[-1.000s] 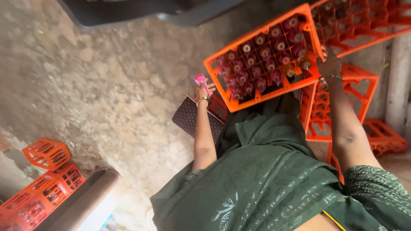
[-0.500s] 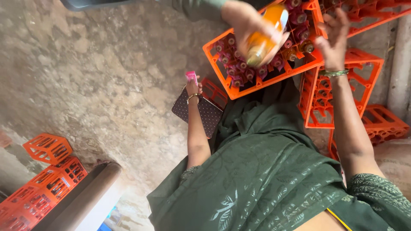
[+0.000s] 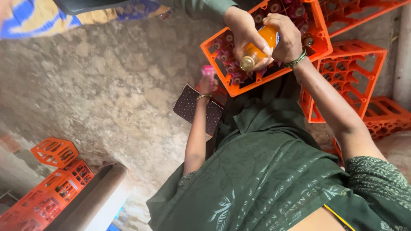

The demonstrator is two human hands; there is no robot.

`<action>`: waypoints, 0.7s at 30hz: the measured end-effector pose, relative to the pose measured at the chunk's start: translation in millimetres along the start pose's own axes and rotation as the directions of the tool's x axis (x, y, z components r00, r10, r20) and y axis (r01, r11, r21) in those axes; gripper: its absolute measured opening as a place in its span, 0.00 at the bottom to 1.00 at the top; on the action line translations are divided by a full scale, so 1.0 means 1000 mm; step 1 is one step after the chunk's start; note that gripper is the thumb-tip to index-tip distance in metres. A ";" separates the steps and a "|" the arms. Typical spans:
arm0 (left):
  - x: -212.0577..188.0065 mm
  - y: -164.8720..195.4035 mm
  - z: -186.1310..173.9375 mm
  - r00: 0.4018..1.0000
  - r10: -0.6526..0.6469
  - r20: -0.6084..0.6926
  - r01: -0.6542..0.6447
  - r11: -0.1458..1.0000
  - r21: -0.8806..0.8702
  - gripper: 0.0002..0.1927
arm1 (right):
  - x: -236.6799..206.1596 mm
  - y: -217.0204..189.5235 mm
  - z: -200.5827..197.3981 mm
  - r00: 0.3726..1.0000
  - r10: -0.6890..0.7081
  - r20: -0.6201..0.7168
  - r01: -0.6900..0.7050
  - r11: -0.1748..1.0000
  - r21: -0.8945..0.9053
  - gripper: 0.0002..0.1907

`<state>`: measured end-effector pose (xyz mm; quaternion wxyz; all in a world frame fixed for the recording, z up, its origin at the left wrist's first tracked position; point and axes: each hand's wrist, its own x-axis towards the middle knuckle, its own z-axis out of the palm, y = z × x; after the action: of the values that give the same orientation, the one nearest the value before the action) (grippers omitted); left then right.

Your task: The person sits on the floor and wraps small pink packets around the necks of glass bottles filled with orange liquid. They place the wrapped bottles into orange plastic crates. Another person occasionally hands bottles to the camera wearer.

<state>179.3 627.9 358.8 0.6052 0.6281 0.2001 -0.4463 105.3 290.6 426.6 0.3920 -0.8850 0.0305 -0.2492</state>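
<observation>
My right hand (image 3: 286, 37), with green bangles on the wrist, is closed around an orange bottle (image 3: 257, 48) held over an orange crate (image 3: 239, 89). Another person's hand (image 3: 242, 26), in a green sleeve, grips the same bottle from the left. The crate holds several dark bottles with round caps. My left hand (image 3: 206, 87) is raised beside the crate's near corner and holds a small pink object (image 3: 208, 72). A dark dotted pouch (image 3: 190, 107) lies under that wrist. My green patterned garment fills the lower right.
Empty orange crates (image 3: 342, 81) stand and lie to the right of the full one. More orange crates (image 3: 51, 188) are stacked at the lower left beside a pale pipe-like bar (image 3: 94, 201). The floor (image 3: 107, 85) is rough stone.
Another person's hand came in from the top with an orange bottle. My right hand left the crate's edge and closed on that bottle. My left hand stayed put.
</observation>
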 end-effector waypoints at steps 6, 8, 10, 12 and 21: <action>0.002 -0.023 0.085 0.994 -0.049 0.099 0.033 0.987 0.157 0.26 | -0.054 -0.037 -0.020 0.971 0.240 -0.020 -0.236 0.965 0.115 0.28; -0.002 -0.030 0.102 0.978 0.026 0.206 -0.061 0.984 0.165 0.22 | -0.079 -0.061 -0.019 0.944 0.323 -0.069 -0.301 0.928 0.221 0.30; -0.010 -0.040 0.114 0.944 -0.072 0.321 0.035 0.992 0.121 0.23 | -0.106 -0.086 -0.020 0.913 0.403 -0.064 -0.362 0.873 0.325 0.32; -0.016 -0.047 0.117 0.847 -0.311 0.431 0.315 0.947 0.064 0.25 | -0.131 -0.111 -0.019 0.898 0.431 -0.085 -0.386 0.866 0.318 0.34; -0.052 -0.062 0.135 0.659 -0.567 0.493 0.550 0.811 0.197 0.24 | -0.198 -0.152 -0.019 0.871 0.427 -0.242 -0.404 0.904 0.139 0.31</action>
<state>59.9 527.8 381.9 0.4598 0.3968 0.2012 -0.7685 -97.6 432.0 462.3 0.4656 -0.7986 0.2621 -0.2771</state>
